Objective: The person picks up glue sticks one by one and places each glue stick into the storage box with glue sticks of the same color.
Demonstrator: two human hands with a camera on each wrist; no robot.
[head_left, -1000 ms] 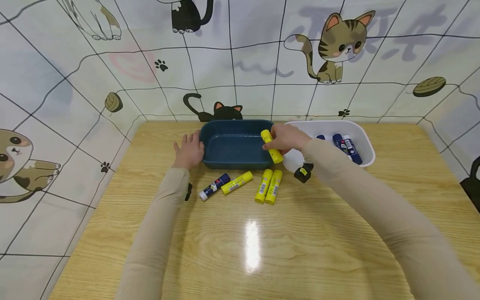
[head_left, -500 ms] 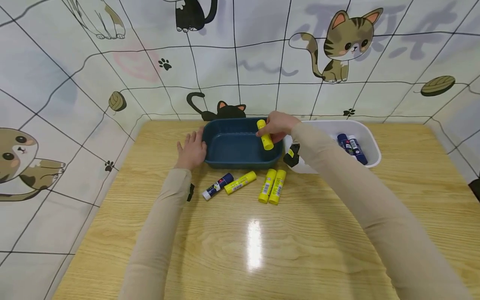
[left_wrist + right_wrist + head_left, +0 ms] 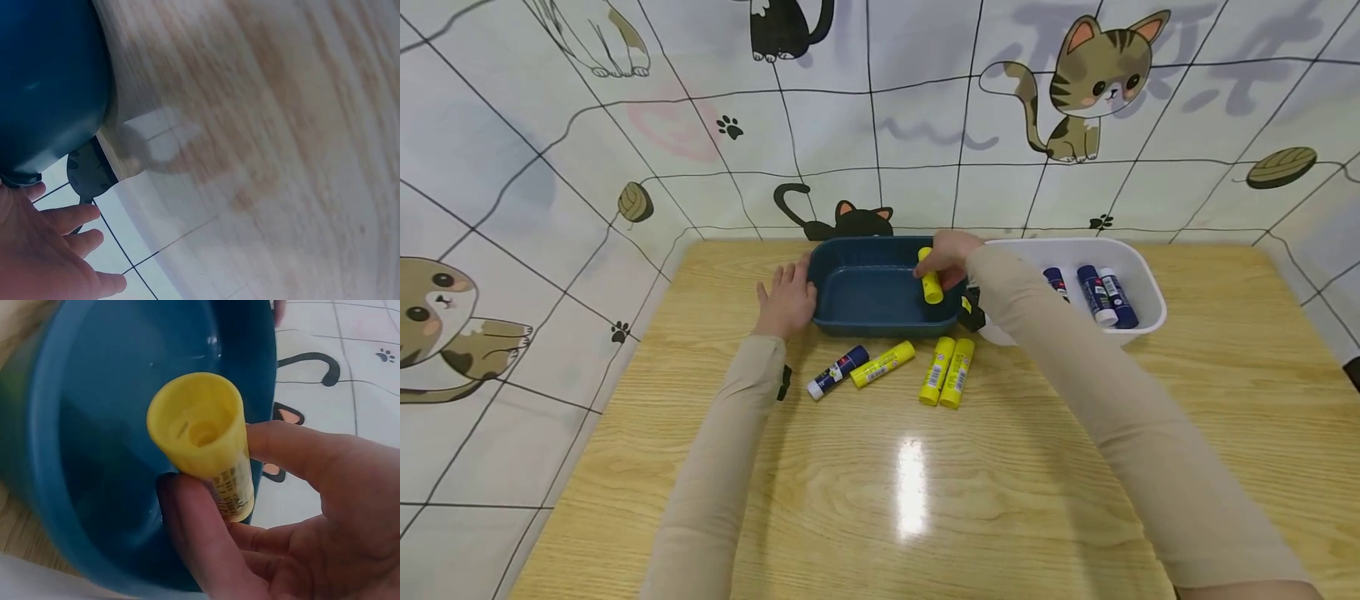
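Observation:
My right hand (image 3: 951, 257) pinches a yellow glue stick (image 3: 930, 275) over the right end of the dark blue basin (image 3: 880, 327). In the right wrist view the hollow base of that glue stick (image 3: 200, 422) faces the camera, thumb on one side and fingers on the other. My left hand (image 3: 787, 302) rests with spread fingers against the basin's left end; in the left wrist view its fingers (image 3: 74, 219) are straight beside the blue wall. In front of the basin lie a navy glue stick (image 3: 838, 372) with a white cap and several yellow glue sticks (image 3: 883, 364).
A white basin (image 3: 1142, 283) stands right of the blue one with several navy glue sticks (image 3: 1096, 296) in it, partly hidden by my right sleeve (image 3: 1075, 367). A cat-print wall covering (image 3: 917, 125) rises directly behind the wooden table (image 3: 820, 483).
My right hand has carried the yellow glue stick left and in over the blue basin, then lower. The left hand keeps its place at the basin's end.

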